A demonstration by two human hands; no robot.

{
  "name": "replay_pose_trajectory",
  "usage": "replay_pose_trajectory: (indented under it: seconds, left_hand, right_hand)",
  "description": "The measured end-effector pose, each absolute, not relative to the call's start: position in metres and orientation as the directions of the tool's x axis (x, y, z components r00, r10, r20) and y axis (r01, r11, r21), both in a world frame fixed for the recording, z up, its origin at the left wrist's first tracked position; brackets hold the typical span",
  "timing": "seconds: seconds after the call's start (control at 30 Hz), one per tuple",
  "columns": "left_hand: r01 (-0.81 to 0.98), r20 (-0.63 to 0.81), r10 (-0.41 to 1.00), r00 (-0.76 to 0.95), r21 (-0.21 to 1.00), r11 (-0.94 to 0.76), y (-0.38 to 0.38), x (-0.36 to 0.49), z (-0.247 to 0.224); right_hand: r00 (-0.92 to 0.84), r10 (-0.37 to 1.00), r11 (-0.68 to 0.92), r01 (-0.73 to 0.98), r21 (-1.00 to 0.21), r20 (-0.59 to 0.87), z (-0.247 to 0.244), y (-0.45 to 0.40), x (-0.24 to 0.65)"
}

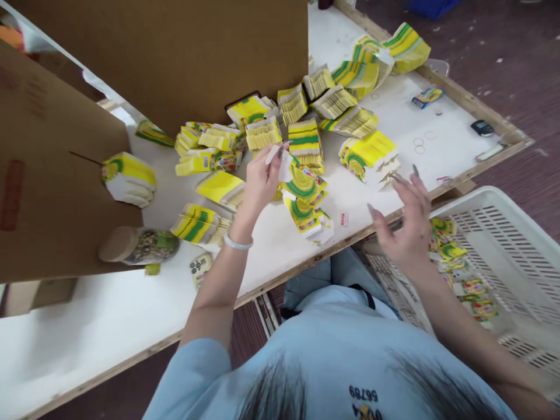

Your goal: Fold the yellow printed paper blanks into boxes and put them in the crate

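Left hand (262, 177) is pinching a yellow-green carton (301, 182) by its white flap (286, 168), printed side just right of the pinch. Right hand (405, 224) is spread, near a carton stack (370, 153). Looks like single-piece handling; next move probably calls for both hands.

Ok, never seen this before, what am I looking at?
There's no machine: these are a person's bare hands, filmed by one head-worn camera looking forward and down. The left hand pinches a yellow-and-green printed cardboard carton by its white flap. The right hand is open, visibly holding nothing. On the white wood-edged table lie stacks of flattened yellow-and-green cartons, plus a clear, beige-lidded jar. A pale plastic basket by the table's edge holds small yellow packets.
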State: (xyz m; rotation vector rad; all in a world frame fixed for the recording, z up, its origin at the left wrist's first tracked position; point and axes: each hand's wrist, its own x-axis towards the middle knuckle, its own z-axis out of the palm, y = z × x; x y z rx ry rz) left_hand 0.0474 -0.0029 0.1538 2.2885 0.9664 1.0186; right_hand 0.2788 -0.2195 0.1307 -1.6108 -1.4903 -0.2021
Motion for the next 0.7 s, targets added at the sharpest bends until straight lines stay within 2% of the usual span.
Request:
replay_pose_trajectory:
  seconds: [0.1,0.2,0.33,0.4,0.5,0.6,0.7]
  left_hand:
    - [0.326,0.413,0.793,0.448,0.750,-0.575,-0.057,0.061,0.167]
    - [0.229,0.410,0.835,0.368,0.830,-0.509,-0.103,0.071,0.178]
    - [0.187,0.328,0.885,0.330,0.897,-0.401,-0.134,0.068,0.179]
    - [0.117,0.336,0.863,0.376,0.907,-0.404,-0.141,0.066,0.168]
    - [-0.014,0.403,0.738,0.542,0.882,-0.471,-0.152,0.070,0.144]
    - [-0.070,0.336,0.618,0.710,0.908,-0.414,-0.160,0.076,0.125]
    - [-0.051,0.305,0.607,0.734,0.916,-0.398,-0.163,0.076,0.119]
  right_hand:
    - [0.207,0.650,0.294,0.819,-0.493,0.731,0.137,-0.181,0.239]
    - [0.173,0.684,0.363,0.762,-0.536,0.709,0.132,-0.164,0.219]
    - [0.104,0.726,0.439,0.690,-0.575,0.680,0.128,-0.173,0.220]
    - [0.130,0.740,0.424,0.672,-0.607,0.660,0.133,-0.183,0.223]
    - [0.280,0.778,0.346,0.557,-0.755,0.563,0.141,-0.195,0.222]
    - [0.368,0.798,0.349,0.364,-0.864,0.477,0.140,-0.202,0.218]
    - [0.387,0.844,0.318,0.194,-0.928,0.370,0.132,-0.205,0.215]
